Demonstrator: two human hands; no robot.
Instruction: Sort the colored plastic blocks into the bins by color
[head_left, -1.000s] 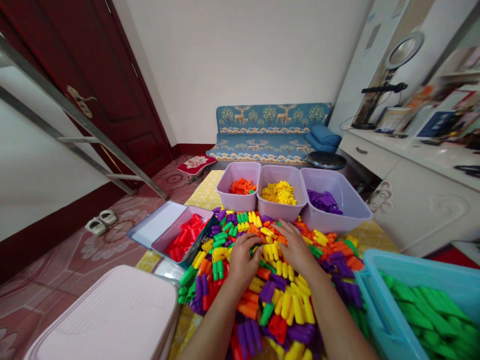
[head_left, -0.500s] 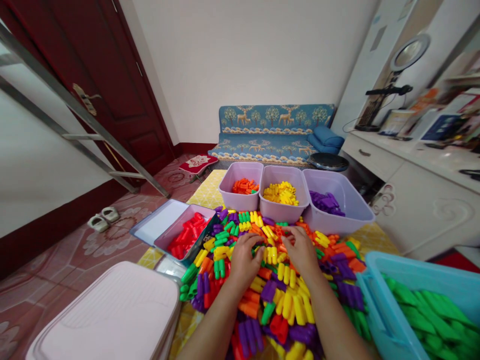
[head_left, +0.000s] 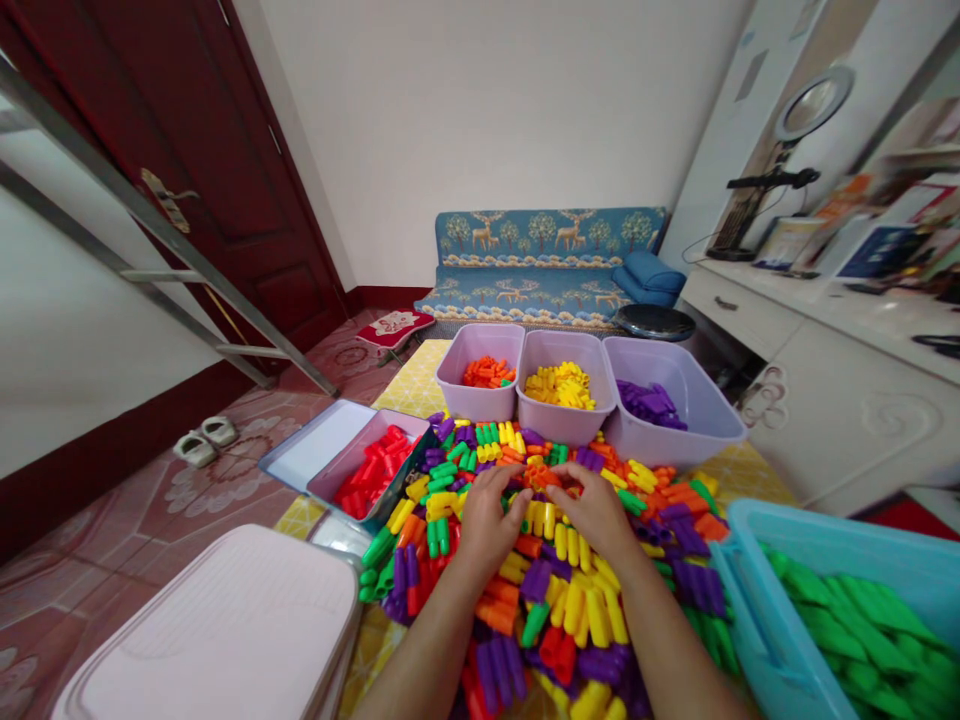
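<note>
A heap of finger-shaped plastic pieces in yellow, orange, purple, green and red covers the table. Over its middle, my left hand [head_left: 489, 518] has its fingers curved and its thumb apart, with no piece plainly gripped. My right hand [head_left: 598, 510] has its fingertips closed at an orange plastic piece [head_left: 540, 475] in the gap between both hands; the exact grip is partly hidden. Yellow pieces [head_left: 540, 518] lie just below the fingertips. Behind the heap stand lilac bins with orange pieces [head_left: 489, 372], yellow pieces [head_left: 561, 385] and purple pieces [head_left: 649, 402].
Left of the heap, an open box [head_left: 409, 480] holds red pieces. A light-blue bin [head_left: 757, 620] with green pieces stands at the right. A pale pink lid [head_left: 217, 620] lies front left. Beyond the table are a blue sofa [head_left: 517, 285] and a black round stool [head_left: 654, 321].
My right hand has shifted left, closer to my left hand, and orange pieces now show between the two. My left hand has barely moved.
</note>
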